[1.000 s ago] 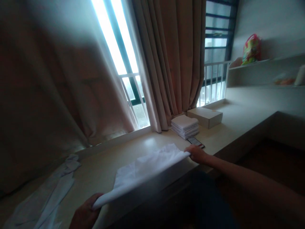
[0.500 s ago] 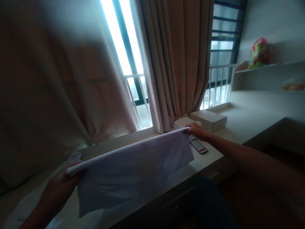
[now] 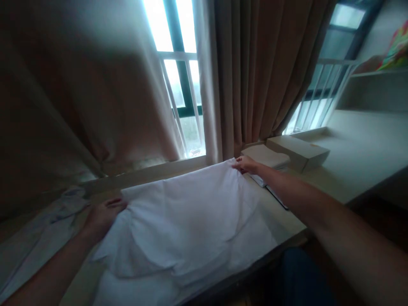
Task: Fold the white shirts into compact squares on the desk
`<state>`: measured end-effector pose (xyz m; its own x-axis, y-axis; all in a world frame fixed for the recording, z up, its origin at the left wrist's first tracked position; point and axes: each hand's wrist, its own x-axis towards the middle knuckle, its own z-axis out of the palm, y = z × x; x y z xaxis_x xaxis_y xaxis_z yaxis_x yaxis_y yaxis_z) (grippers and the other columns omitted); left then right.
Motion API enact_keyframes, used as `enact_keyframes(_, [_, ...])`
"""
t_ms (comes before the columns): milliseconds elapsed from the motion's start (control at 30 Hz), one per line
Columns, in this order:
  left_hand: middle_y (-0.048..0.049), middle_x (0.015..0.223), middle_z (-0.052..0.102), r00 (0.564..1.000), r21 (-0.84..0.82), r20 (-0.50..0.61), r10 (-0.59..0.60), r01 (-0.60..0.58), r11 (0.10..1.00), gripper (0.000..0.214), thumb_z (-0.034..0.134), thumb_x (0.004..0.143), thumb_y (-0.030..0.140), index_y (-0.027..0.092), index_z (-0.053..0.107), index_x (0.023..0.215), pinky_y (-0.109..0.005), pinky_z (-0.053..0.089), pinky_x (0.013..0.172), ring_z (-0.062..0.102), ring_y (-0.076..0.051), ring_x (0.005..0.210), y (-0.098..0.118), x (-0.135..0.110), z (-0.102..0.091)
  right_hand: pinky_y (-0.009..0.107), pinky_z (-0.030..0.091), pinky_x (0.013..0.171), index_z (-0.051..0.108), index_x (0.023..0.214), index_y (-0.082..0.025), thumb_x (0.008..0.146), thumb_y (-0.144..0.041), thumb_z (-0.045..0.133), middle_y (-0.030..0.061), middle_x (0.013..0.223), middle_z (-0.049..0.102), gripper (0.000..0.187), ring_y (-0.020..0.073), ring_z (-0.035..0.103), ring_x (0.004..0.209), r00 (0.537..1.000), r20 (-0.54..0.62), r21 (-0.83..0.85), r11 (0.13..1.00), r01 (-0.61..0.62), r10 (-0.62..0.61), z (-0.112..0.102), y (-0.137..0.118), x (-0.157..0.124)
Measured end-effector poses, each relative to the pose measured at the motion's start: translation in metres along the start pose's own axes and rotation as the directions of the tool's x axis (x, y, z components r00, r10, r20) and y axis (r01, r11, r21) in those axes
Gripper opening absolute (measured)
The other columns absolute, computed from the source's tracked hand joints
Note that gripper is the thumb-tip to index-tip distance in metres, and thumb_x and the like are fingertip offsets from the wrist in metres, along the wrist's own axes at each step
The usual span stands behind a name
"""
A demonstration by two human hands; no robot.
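A white cloth point(image 3: 191, 212) is spread over the front of the pale counter, its lower part creased and bunched into loose folds. My left hand point(image 3: 106, 212) pinches its far left corner, and my right hand point(image 3: 245, 164) grips the far right corner. Between the two hands the upper edge runs fairly straight. What kind of cloth article it is, I cannot tell. Just past my right hand lies a folded stack of white cloth point(image 3: 267, 156). My right forearm covers most of a phone point(image 3: 277, 197), leaving only an edge showing.
Behind the stack sits a white box point(image 3: 301, 148). More crumpled white material point(image 3: 41, 238) lies at the left. Long curtains point(image 3: 255, 72) hang along the window behind the counter point(image 3: 287, 221). A shelf point(image 3: 382, 72) with a colourful bag point(image 3: 397, 49) is at the right. My knee point(image 3: 301, 272) is below the counter edge.
The cloth, held up hanging between my hands before, has come down and lies across the counter. My hands are slightly closer together. The view has shifted, and my arm now hides most of the phone.
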<state>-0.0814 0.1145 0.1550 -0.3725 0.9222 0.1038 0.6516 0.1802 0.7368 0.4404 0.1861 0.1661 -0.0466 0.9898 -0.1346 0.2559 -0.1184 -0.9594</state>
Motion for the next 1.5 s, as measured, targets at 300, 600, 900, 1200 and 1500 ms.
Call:
enact_keyframes(300, [-0.0106,0.101,0.066,0.939,-0.194,0.188,-0.287,0.322,0.927,0.060,0.057,0.083,0.041,0.001,0.046,0.126,-0.027,0.049,0.070,0.062,-0.013,0.075,-0.117,0.018,0.085,0.024,0.044,0.066,0.049,0.117,-0.006,0.088,-0.033,0.061,0.0058,0.085,0.064,0.042,0.0104,0.058,0.067,0.960,-0.192,-0.211,0.947,-0.244,0.204,0.021,0.126,0.013])
enact_keyframes(600, [-0.0105,0.106,0.065,0.989,0.209,0.035,-0.146,0.136,0.968,0.062,0.052,0.078,0.061,0.012,0.058,0.115,-0.034,0.050,0.082,0.063,-0.022,0.091,-0.155,-0.129,0.061,0.030,0.044,0.068,0.062,0.106,-0.018,0.085,-0.061,0.050,0.0092,0.087,0.069,0.049,0.0235,0.065,0.081,0.949,-0.314,-0.632,0.749,-0.198,-0.014,0.018,0.195,-0.146])
enact_keyframes(900, [-0.0134,0.117,0.061,0.996,0.321,-0.088,0.030,0.000,0.947,0.046,0.037,0.088,0.043,0.016,0.054,0.122,-0.038,0.046,0.091,0.058,-0.026,0.107,-0.151,-0.213,0.075,0.029,0.045,0.075,0.058,0.115,-0.019,0.085,-0.034,0.052,0.0088,0.095,0.068,0.034,0.0226,0.064,0.087,0.883,-0.442,-0.592,0.791,-0.155,-0.159,0.053,0.216,-0.197])
enact_keyframes(1200, [-0.0078,0.098,0.065,0.942,0.027,-0.239,-0.234,0.247,0.969,0.040,0.058,0.074,0.045,0.020,0.056,0.103,-0.037,0.048,0.079,0.063,-0.025,0.087,-0.161,-0.231,0.062,0.029,0.042,0.076,0.055,0.121,-0.013,0.082,-0.028,0.053,0.0084,0.092,0.065,0.042,0.0220,0.062,0.086,0.798,-0.579,-0.509,0.838,-0.196,-0.165,0.035,0.210,-0.213])
enact_keyframes(1500, [-0.0083,0.094,0.063,0.956,-0.075,-0.211,-0.205,0.193,0.978,0.048,0.065,0.068,0.045,0.016,0.058,0.105,-0.038,0.049,0.079,0.061,-0.025,0.089,-0.156,-0.236,0.076,0.032,0.041,0.081,0.057,0.117,-0.013,0.077,-0.020,0.059,0.0122,0.101,0.061,0.041,0.0248,0.057,0.093,0.787,-0.542,-0.675,0.710,-0.198,-0.296,0.037,0.202,-0.223])
